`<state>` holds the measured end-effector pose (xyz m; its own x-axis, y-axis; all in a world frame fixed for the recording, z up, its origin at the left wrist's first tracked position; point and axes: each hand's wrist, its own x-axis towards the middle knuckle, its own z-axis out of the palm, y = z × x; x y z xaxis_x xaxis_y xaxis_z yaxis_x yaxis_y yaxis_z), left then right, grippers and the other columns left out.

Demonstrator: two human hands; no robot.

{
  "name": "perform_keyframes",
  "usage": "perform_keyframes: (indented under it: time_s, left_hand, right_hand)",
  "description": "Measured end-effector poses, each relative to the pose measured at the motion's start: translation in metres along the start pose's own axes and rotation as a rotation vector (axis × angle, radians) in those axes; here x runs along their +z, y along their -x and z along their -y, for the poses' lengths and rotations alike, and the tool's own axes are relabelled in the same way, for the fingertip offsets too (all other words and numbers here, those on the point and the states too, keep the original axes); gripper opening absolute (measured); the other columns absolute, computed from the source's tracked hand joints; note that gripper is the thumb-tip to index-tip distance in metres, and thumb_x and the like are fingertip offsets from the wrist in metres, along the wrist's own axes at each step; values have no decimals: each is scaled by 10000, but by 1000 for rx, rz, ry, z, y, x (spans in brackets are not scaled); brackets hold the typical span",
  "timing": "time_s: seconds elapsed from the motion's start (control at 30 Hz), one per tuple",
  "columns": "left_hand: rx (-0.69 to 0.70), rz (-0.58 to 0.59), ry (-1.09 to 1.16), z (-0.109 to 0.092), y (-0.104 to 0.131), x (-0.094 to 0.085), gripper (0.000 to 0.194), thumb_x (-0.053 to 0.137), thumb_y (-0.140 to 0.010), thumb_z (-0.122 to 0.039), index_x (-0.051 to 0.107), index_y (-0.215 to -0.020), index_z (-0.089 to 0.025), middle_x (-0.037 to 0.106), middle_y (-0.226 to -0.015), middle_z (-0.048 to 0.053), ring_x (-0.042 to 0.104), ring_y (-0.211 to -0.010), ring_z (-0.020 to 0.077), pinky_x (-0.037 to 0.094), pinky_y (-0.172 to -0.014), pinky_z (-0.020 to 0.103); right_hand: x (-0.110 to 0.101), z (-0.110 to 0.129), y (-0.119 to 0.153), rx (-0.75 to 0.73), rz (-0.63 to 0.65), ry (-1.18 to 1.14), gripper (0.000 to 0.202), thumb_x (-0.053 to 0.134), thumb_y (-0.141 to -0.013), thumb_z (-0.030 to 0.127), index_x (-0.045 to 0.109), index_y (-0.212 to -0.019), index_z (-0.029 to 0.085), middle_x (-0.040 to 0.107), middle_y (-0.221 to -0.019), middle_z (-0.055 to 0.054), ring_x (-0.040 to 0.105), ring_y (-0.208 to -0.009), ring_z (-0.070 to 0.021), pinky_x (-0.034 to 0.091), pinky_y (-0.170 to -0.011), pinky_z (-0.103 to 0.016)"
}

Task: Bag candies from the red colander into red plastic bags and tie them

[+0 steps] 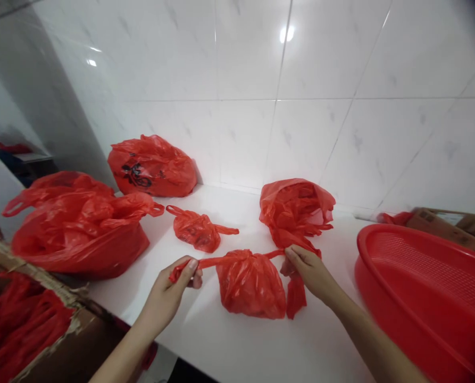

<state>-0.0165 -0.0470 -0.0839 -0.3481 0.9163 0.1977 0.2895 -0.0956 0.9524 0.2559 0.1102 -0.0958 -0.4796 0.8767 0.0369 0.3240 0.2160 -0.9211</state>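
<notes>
A filled red plastic bag (252,287) rests on the white table (237,346) between my hands, its neck gathered at the top. My left hand (180,279) is closed on the bag's left handle, which is stretched out sideways. The right handle is pinched in my right hand (303,266), pulled the other way. A loose red strip hangs beneath my right fingers. Just behind lies a small tied red bag (197,230) with its handles spread. An open red bag stuffed with more red plastic (295,207) sits behind my right hand.
Large full red bags stand at the left (81,229) and against the tiled wall (153,167). A cardboard box (81,340) holding red bags is at the lower left. A red perforated basket (413,298) occupies the right, with cardboard (448,229) behind it.
</notes>
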Motion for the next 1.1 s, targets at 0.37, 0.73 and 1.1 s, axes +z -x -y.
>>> perform_keyframes:
  time_s: [0.37,0.73,1.1]
  left_hand:
    - [239,172,-87,13,-39,78,429,447,-943,-491,535,-1274,-231,551,-1384,108,458,-1329,263,324,-1130,453]
    - [114,171,-240,4,-48,72,421,444,-927,-484,595,-645,-210,617,-623,-1,590,-622,170,471,-642,288]
    - [2,90,-351,24,-32,41,425,384,-937,-511,377,-614,-234,445,-566,-31,453,-560,164,370,-580,273]
  right_hand:
    - [52,2,17,-112,-119,38,255,635,-812,407,465,-898,238,653,-1046,-55,630,-978,-210,523,-812,-343]
    - [41,-3,23,-198,-19,65,143,512,-921,323,414,-863,236,567,-831,9,547,-761,-150,458,-679,-279]
    - [39,-10,18,-202,-38,254,149,426,-890,247,313,-793,238,475,-728,18,433,-648,-151,359,-585,-270]
